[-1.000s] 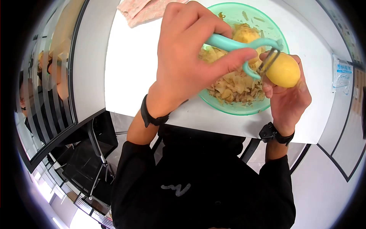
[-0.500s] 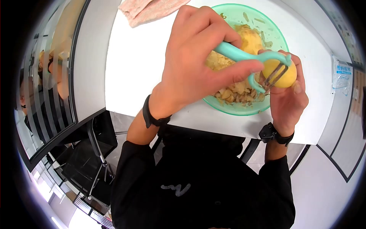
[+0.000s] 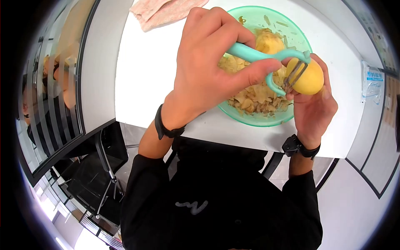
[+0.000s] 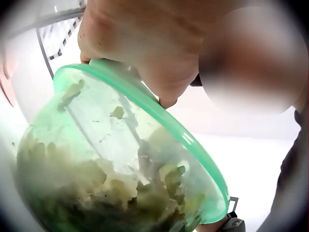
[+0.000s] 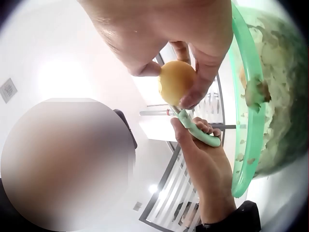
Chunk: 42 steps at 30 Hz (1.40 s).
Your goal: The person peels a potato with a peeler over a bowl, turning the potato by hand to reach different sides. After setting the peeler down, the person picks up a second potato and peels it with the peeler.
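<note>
My left hand [image 3: 208, 71] grips the turquoise handle of a Y-shaped peeler [image 3: 250, 53], thumb laid along its near side. The peeler's metal blade lies against a peeled yellow potato [image 3: 311, 79]. Fingers and thumb of my right hand [image 3: 315, 112] hold that potato over the right side of a green bowl [image 3: 266, 123]. Inside the bowl are many potato peelings [image 3: 260, 99] and another yellow potato [image 3: 268, 42], partly hidden by my left hand. From the right wrist, the held potato [image 5: 177, 83] shows between thumb and fingers, with the peeler [image 5: 200, 133] just below.
The bowl stands on a white table [image 3: 146, 83]. A pink cloth [image 3: 166, 14] lies at the table's back left. Beyond the table's right side is a clear plastic packet [image 3: 373, 81] with blue print. A black chair [image 3: 96, 179] stands at lower left.
The peeler first moved right and down across the potato, then back left and slightly up. The potato has shifted slightly left; both hands have kept their hold.
</note>
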Available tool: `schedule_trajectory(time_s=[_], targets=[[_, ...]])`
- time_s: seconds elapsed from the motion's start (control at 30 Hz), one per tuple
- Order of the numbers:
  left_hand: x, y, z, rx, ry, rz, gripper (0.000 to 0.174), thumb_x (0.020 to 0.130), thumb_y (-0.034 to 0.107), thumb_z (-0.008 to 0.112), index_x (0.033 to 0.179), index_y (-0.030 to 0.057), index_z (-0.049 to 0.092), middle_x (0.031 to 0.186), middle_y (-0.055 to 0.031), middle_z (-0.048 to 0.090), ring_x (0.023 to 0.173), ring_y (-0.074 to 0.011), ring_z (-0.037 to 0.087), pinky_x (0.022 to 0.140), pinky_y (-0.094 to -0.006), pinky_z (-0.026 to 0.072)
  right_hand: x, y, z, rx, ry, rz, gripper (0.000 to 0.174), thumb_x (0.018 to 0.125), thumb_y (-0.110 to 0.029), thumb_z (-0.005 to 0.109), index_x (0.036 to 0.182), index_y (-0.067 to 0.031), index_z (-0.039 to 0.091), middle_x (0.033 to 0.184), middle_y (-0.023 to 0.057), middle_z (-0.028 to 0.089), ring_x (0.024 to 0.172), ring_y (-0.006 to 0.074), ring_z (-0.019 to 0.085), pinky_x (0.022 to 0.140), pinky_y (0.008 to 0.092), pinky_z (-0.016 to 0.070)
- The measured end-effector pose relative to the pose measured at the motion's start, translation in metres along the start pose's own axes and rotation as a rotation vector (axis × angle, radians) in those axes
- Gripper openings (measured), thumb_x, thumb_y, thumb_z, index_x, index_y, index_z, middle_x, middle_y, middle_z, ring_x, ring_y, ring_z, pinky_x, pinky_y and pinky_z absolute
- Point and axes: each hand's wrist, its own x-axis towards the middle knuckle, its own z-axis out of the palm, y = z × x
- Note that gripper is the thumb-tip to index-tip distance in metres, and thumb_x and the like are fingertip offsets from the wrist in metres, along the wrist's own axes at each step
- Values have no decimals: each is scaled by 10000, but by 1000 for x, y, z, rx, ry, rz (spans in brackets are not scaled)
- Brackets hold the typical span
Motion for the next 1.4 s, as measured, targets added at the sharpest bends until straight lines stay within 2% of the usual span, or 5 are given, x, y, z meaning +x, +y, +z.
schedule_trajectory(time_s=[0.13,0.3,0.67,0.77,1.4], targets=[[-2,-5,4,-29,34,47,288,734,262,869,860,81,684,893,-27,605,877,-218,503,735,-326,422,0,-1,-9,37,-119,11,741,943,-501,589,1437,36,456,1141,204,691,746,188,716,634,272,582],[-3,-5,3,-25,33,44,302,734,281,869,865,80,686,895,-30,602,890,-221,504,737,-331,426,-1,-5,-3,-57,-98,29,716,965,-483,574,1450,30,457,1149,208,687,716,168,703,600,247,556],[-2,-5,2,19,60,36,278,736,252,868,849,83,679,884,-21,615,890,-222,514,733,-334,419,-2,1,-2,-29,-62,-22,606,982,-392,614,1426,-13,451,1168,183,651,804,194,711,672,255,566],[-1,-4,1,29,56,26,266,733,235,868,845,84,680,881,-18,621,888,-221,520,737,-334,420,-1,0,-1,-49,-64,-24,610,983,-396,617,1427,-14,449,1206,187,633,803,204,715,675,264,571],[-1,-1,1,-44,34,15,242,744,201,857,853,79,679,881,-15,610,879,-211,507,732,-328,422,-2,1,-6,1,-119,-17,717,1005,-534,584,1403,50,462,1039,161,693,627,152,663,554,260,557]])
